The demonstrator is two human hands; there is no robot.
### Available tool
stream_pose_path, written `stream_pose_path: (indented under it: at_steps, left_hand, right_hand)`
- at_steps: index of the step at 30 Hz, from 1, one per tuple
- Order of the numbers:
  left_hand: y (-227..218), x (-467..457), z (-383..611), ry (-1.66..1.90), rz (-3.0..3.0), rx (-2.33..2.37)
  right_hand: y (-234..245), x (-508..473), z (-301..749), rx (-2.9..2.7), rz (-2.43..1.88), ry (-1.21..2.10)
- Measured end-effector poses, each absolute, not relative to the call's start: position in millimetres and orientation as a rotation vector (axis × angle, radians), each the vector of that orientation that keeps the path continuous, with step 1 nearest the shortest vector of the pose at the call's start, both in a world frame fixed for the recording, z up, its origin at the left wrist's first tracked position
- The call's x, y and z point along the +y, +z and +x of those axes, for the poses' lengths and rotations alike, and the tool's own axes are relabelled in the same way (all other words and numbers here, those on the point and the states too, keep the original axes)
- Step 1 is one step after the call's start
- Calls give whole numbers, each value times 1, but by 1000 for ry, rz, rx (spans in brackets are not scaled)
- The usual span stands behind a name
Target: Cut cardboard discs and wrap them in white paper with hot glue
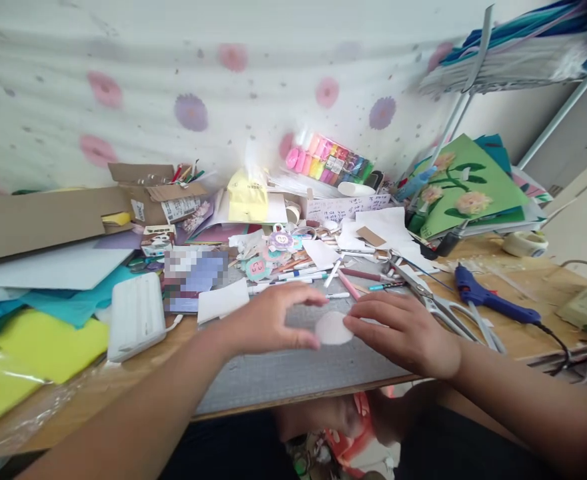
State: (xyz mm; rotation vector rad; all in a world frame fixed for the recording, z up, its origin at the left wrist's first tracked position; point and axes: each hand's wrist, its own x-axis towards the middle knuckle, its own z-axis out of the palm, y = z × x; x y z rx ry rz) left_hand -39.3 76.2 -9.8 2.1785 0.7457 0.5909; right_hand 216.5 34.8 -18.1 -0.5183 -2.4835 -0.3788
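A small white round piece (pixel 333 328), probably paper, is low over the grey mat (pixel 293 375) between my two hands. My right hand (pixel 407 330) has its fingertips on the right edge of the piece and appears to pinch it; its thumb is hidden. On the other side, my left hand (pixel 279 315) is open, thumb and fingers apart, close to the piece's left edge with a small gap. Pens and markers (pixel 303 272) lie in a heap just beyond both hands. Large scissors (pixel 438 303) rest by my right wrist.
A blue glue gun (pixel 496 297) with its cord lies at right. At left are a white power bank (pixel 136 317), a phone (pixel 193 280), yellow sheets (pixel 58 340) and a folded white paper (pixel 222 301). Farther back stand a cardboard box (pixel 166 203) and coloured clay packs (pixel 331 160).
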Motion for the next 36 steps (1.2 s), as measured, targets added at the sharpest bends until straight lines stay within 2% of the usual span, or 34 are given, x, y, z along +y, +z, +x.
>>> stream_pose_path:
  at_steps: [8,24,36]
  left_hand:
    - [-39,81,-39,589,2231,749]
    - [-44,85,-45,716,2124,907]
    - [-39,71,-43,870,2428,894]
  right_hand:
    - [-30,45,202,-2463,-560,-451]
    - [-30,40,212,-2360,-698,-439]
    - [-31,35,185,-2307,-1004,179]
